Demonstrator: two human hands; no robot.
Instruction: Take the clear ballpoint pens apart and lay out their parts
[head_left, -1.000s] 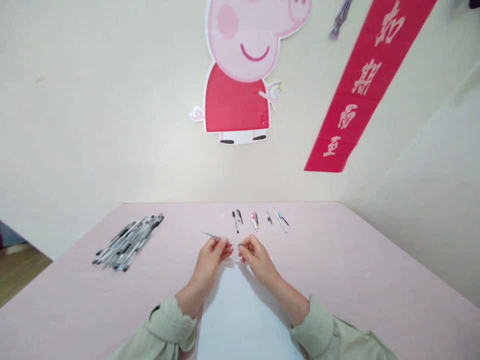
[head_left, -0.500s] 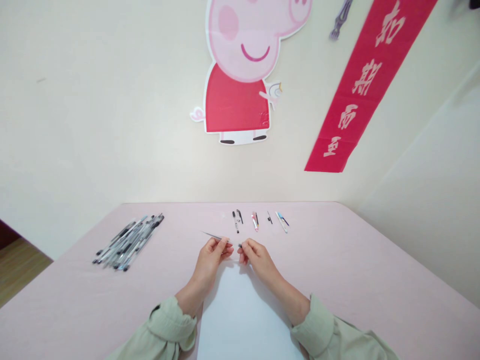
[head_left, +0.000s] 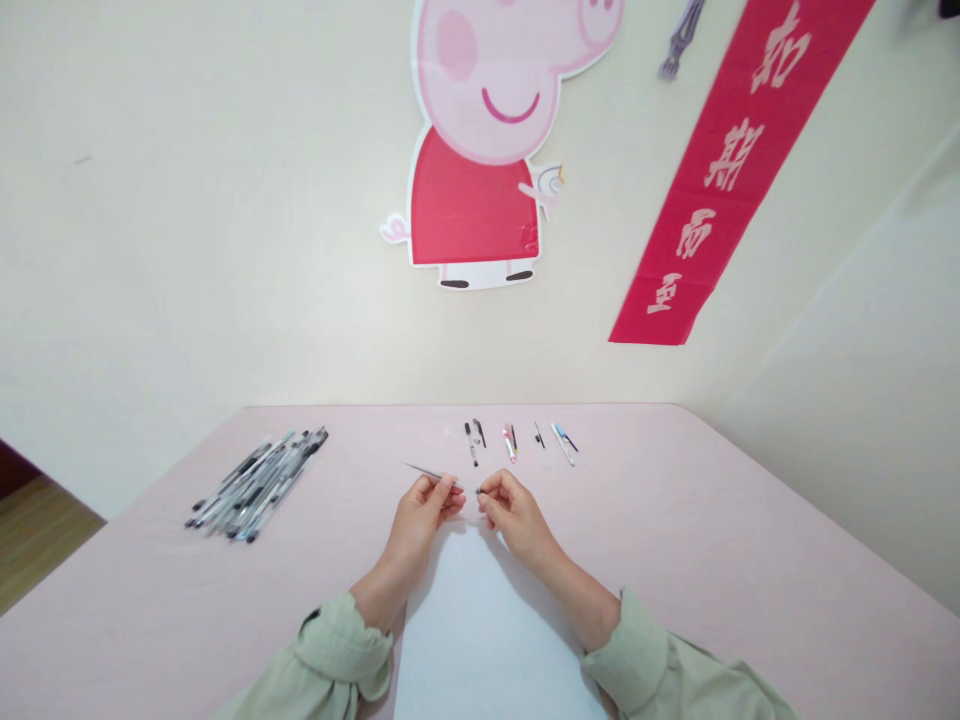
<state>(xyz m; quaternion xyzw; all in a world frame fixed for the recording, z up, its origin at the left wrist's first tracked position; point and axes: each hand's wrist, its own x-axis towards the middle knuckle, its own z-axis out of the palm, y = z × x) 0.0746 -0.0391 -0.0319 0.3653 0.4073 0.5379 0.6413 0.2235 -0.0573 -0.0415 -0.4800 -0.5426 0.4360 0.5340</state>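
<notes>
My left hand (head_left: 420,520) is closed in a pinch on a slim pen refill (head_left: 423,470). Its thin end points to the upper left, and its other end sticks out toward my right hand. Thumb and fingers of my right hand (head_left: 519,518) are pinched on a small dark pen part (head_left: 480,491), too small to tell exactly which. A narrow gap separates the two hands. Both are over the far edge of a white paper sheet (head_left: 491,620).
A heap of pens (head_left: 259,490) lies to the left on the pink table (head_left: 712,560). Beyond my hands are small groups: a black-capped clear pen (head_left: 471,445), a pink-and-white pen (head_left: 509,445), a small dark piece (head_left: 538,435) and a white-and-blue pen (head_left: 562,445). A wall stands behind.
The fingers of my right hand have shifted slightly on the dark part, and the hand has tilted up a little. The refill in my left hand has moved marginally.
</notes>
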